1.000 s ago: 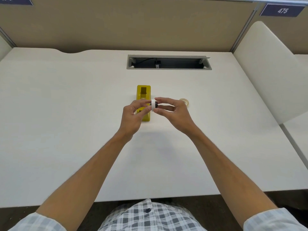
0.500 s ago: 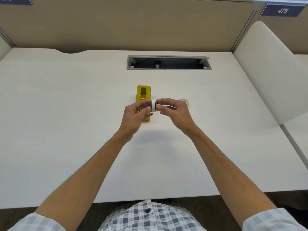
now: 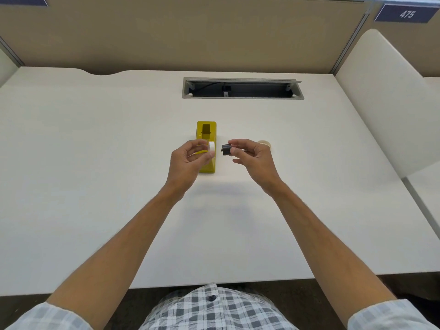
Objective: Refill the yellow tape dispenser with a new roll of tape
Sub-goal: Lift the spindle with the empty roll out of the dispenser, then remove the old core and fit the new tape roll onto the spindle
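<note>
Pinching between thumb and fingertips, the left hand (image 3: pixel 188 160) holds one small white ring, an emptied tape core (image 3: pixel 211 147), edge-on above the desk. The right hand (image 3: pixel 252 158) likewise grips one short black plastic spindle hub (image 3: pixel 226 149) between thumb and forefinger, its other fingers loosely curled. Ring and hub are close together but apart, with a narrow gap of bare desk showing between them.

Counted: two hands, one white ring, one black hub, one dispenser, one roll of tape.

Under and just behind the left hand's fingers lies the yellow translucent plastic tape dispenser (image 3: pixel 206 132), lengthwise toward 12 o'clock, its dark open well visible in the far half; the near half is partly hidden by the left fingers and the ring. At 3 o'clock from the dispenser, just beyond the right hand's knuckles, a pale cream roll of tape (image 3: pixel 264 143) lies flat on the white desk (image 3: pixel 95 163), partly covered by that hand.

Farther toward 12 o'clock sits a grey rectangular cable slot (image 3: pixel 242 88) sunk in the desk, with a dark cable inside. Beige partition panels (image 3: pixel 190 32) stand behind, a dark blue plate marked 475 (image 3: pixel 406 13) at 1 o'clock. Checked shirt sleeves (image 3: pixel 47 316) show at the lower edge.
</note>
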`<action>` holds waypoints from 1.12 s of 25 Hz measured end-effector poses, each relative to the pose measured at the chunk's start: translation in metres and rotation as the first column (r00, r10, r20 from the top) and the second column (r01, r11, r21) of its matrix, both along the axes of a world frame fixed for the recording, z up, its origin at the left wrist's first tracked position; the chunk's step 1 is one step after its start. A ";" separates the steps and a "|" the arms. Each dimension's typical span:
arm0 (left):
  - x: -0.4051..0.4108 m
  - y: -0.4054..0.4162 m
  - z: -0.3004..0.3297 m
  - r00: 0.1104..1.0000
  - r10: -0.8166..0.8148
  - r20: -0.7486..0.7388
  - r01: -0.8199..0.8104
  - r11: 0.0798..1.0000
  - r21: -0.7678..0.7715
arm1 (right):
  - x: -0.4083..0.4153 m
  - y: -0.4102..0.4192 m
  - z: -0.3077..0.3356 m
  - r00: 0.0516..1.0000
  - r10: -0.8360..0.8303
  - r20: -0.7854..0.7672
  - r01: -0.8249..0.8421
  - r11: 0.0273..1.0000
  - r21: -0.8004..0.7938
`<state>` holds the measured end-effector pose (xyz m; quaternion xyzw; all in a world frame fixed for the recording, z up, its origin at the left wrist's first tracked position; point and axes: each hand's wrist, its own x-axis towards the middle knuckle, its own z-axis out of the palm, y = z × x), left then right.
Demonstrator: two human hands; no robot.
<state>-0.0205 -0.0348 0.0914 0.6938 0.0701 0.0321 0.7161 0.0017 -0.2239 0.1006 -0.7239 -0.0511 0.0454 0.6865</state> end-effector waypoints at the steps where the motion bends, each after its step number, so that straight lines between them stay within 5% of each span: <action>1: 0.000 0.003 -0.002 1.000 0.012 0.001 -0.012 0.999 0.032 | 0.000 -0.001 0.000 1.000 -0.001 -0.009 0.001 1.000 0.003; 10: -0.004 0.038 -0.030 0.987 0.156 0.028 -0.154 0.902 0.402 | -0.001 -0.006 -0.004 1.000 0.004 -0.013 -0.004 0.999 -0.045; 18: -0.005 0.072 -0.073 0.989 0.149 -0.006 -0.110 0.755 0.646 | 0.001 -0.012 -0.010 0.999 -0.036 -0.003 0.035 0.994 -0.102; 28: -0.008 0.083 -0.090 0.989 0.147 0.035 -0.121 0.638 0.760 | 0.001 -0.011 -0.013 0.999 -0.048 -0.019 0.045 0.989 -0.140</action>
